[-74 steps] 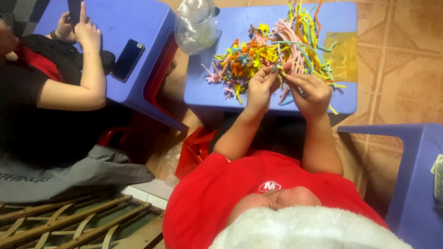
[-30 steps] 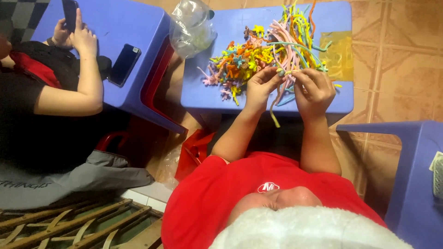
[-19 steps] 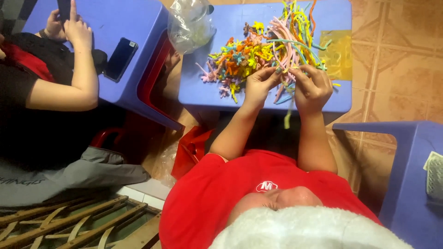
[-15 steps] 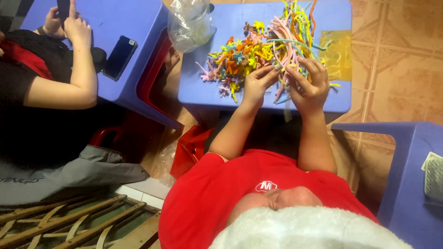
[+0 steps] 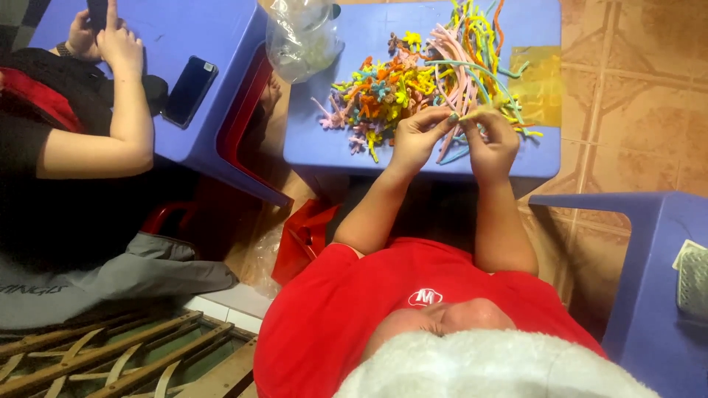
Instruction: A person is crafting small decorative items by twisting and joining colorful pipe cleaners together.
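1. Pinching one yellow pipe cleaner (image 5: 472, 113) between left hand (image 5: 415, 140) and right hand (image 5: 493, 144), keeping it taut for bending.
2. Holding it just above the colourful pile (image 5: 420, 81) on the blue table (image 5: 332, 144), keeping spares near.

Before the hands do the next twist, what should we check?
1. Both hands on the piece: left hand and right hand pinch a yellow fuzzy stem. Ok.
2. Fingers free of the pile of fuzzy stems: cannot tell.
3. Bare space on the blue table: ok.
4. Plastic bag apart from the hands: ok.
5. Other person's hand away: ok.
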